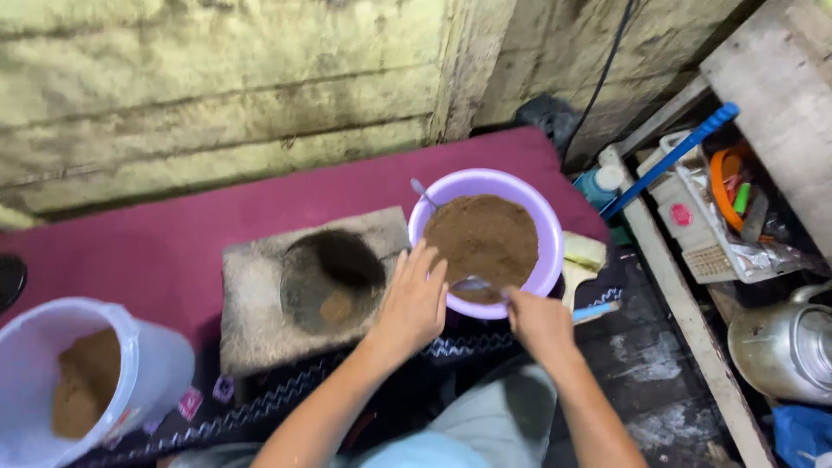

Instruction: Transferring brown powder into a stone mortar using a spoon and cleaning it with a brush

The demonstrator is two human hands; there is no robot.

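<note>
A purple plastic bowl (542,217) full of brown powder sits on a maroon mat. My left hand (414,299) rests with spread fingers on the bowl's near-left rim. My right hand (537,321) pinches the handle of a metal spoon (472,284) whose bowl lies on the powder at the near edge. A second spoon (423,193) sticks out of the powder at the far left. Left of the bowl stands a grey stone block (251,295) with a round hollow holding a little brown powder.
A translucent white bucket (147,364) with brown powder stands at lower left. The maroon mat (173,243) runs along a rough wall. To the right are a white basket of items (706,234), a blue-handled tool (667,160) and a metal kettle (784,347).
</note>
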